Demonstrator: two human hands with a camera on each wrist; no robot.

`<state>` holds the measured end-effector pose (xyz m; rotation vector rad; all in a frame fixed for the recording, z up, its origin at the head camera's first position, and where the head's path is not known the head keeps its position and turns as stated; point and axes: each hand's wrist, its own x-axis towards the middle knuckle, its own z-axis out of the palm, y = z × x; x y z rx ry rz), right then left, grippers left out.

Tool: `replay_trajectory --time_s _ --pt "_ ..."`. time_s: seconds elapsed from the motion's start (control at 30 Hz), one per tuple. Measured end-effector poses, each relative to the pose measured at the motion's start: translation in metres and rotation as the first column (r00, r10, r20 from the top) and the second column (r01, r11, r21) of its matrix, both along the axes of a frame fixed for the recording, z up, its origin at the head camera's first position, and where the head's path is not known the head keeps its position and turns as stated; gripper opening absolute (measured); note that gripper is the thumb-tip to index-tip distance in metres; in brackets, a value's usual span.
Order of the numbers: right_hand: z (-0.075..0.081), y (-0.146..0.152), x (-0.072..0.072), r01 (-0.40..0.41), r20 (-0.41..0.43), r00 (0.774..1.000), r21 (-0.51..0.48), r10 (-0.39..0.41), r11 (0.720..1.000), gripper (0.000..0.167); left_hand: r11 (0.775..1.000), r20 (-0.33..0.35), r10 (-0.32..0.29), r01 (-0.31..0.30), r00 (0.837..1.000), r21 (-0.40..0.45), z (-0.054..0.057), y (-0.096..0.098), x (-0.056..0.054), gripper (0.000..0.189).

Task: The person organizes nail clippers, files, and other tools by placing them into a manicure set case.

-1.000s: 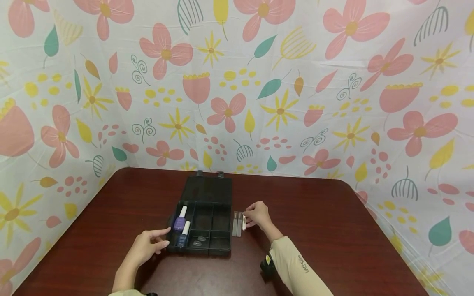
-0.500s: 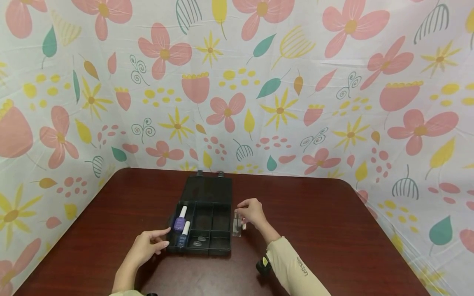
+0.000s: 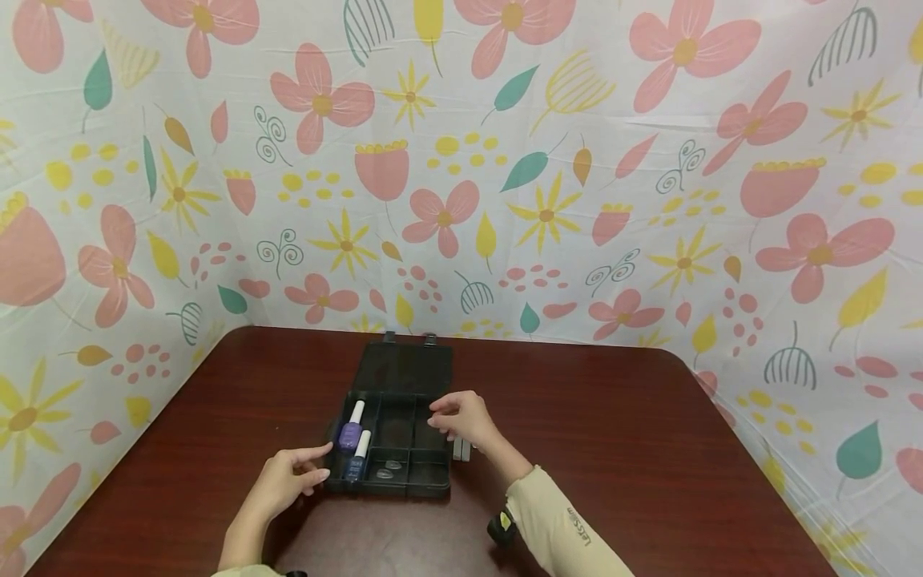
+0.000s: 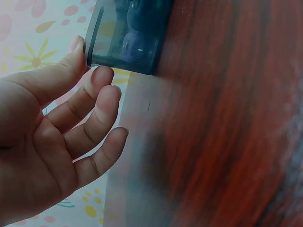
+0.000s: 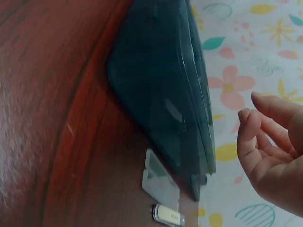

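Box point(image 3: 392, 426) lies open on the table point(image 3: 613, 449) in the head view, two bottles point(image 3: 350, 437) at its left, strips point(image 3: 461, 451) just right; the left hand point(image 3: 284, 479) pinches its edge, the right hand point(image 3: 465, 418) is over its right side. Left wrist: thumb and forefinger grip a corner. Right wrist: fingers bent, narrow gap; cannot tell whether they hold anything

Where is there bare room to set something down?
Bare table lies right of the right hand and left of the left hand; in the box, the front-right compartment looks free. Crowded: the left compartment, holding a purple bottle and blue bottle, and just right of the box, where flat strips and a small stick lie.
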<state>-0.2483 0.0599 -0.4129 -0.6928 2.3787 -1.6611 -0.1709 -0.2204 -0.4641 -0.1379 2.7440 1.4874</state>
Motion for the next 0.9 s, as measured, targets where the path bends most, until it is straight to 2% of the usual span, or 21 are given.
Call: replay_trajectory --time_s 0.07,0.17,0.37,0.53,0.73,0.83,0.9 --pt "0.006 -0.005 0.007 -0.042 -0.011 0.999 -0.011 0.042 0.999 0.019 1.000 -0.001 0.001 -0.001 1.000 0.002 0.000 0.000 0.000 0.038" --pt "0.000 -0.012 0.007 -0.094 -0.036 0.995 -0.006 0.094 0.996 0.020 1.000 -0.004 -0.001 0.001 1.000 0.004 0.000 0.000 0.000 0.038" --pt "-0.021 -0.026 -0.001 -0.194 -0.103 0.973 0.111 0.206 0.975 0.021 1.000 -0.012 -0.002 0.002 1.000 0.006 0.001 -0.001 0.001 0.038" --pt "-0.025 -0.036 0.000 -0.268 -0.101 0.952 0.176 0.288 0.947 0.023 1.000 -0.020 -0.010 0.011 1.000 0.015 0.000 -0.001 0.000 0.038" --pt "-0.026 -0.045 0.003 -0.310 -0.081 0.938 0.242 0.338 0.919 0.022 1.000 -0.024 -0.018 0.018 1.000 0.014 0.000 -0.001 0.000 0.039" --pt "-0.027 -0.048 0.002 -0.302 -0.149 0.921 0.309 0.360 0.902 0.021 1.000 -0.016 -0.015 0.015 1.000 0.015 0.001 -0.001 0.000 0.039" --pt "-0.028 -0.050 0.002 -0.295 -0.202 0.902 0.354 0.381 0.887 0.020 1.000 -0.011 -0.010 0.010 1.000 0.013 0.001 0.000 0.001 0.039"
